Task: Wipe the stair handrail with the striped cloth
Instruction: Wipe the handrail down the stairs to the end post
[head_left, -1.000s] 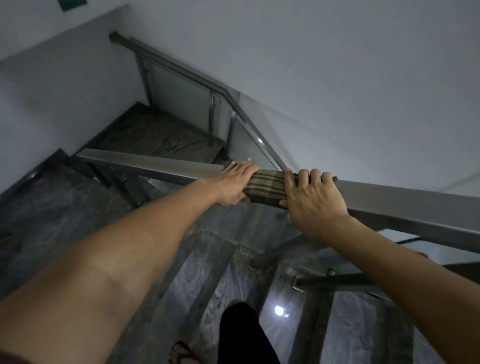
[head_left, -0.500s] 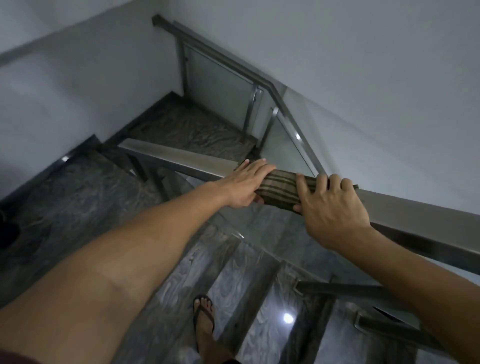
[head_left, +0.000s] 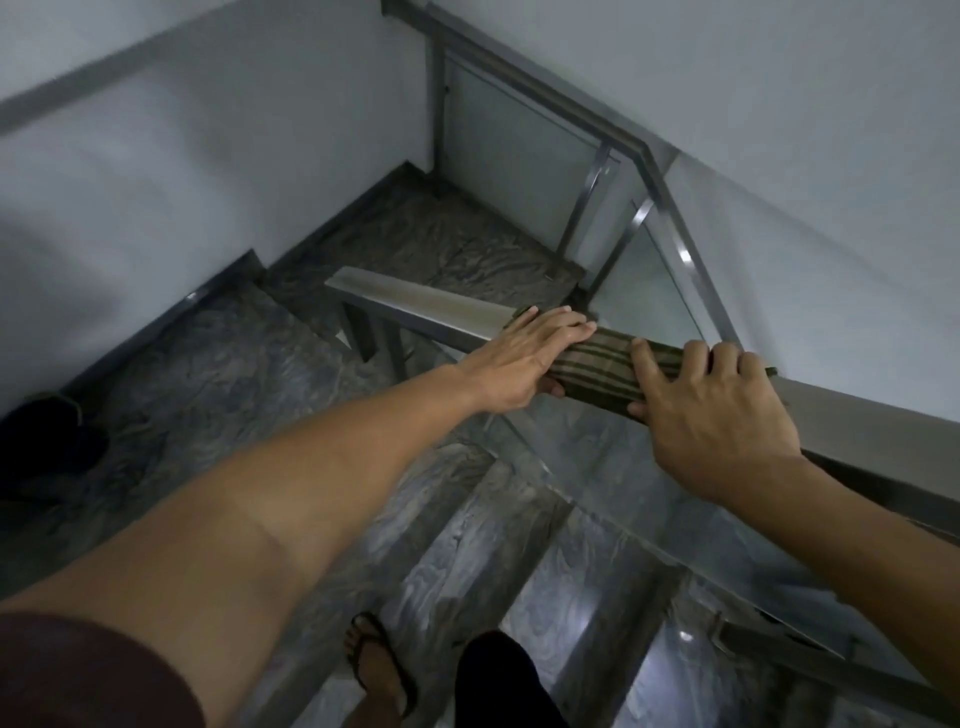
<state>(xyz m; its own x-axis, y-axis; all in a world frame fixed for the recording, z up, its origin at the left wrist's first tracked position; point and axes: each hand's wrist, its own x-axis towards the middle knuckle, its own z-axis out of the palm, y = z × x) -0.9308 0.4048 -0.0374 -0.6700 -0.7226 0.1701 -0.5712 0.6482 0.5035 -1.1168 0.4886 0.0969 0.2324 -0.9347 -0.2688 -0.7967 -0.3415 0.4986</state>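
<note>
While both hands pressed on it, the striped cloth lay wrapped over the top of the metal handrail, draped across the flat upper face and down the near side. The left hand rested on the cloth's left end, its fingers extended and held together across the top of the rail, the thumb tucked beneath the near edge — a flat, clasping hold on cloth and rail together. The right hand covered the cloth's right end, its fingers curled over the top of the rail and its thumb spread toward the left, pinning the fabric down. Between the two hands a short band of olive and tan stripes showed.

Beyond the left hand the rail ran on bare to its squared end above the landing. Glass panels in metal frames lined the lower flight against the white wall. Below, polished grey marbled steps descended — a foot in a sandal stood on one, beside a dark trouser leg. A dark red sleeve edged the left arm.
</note>
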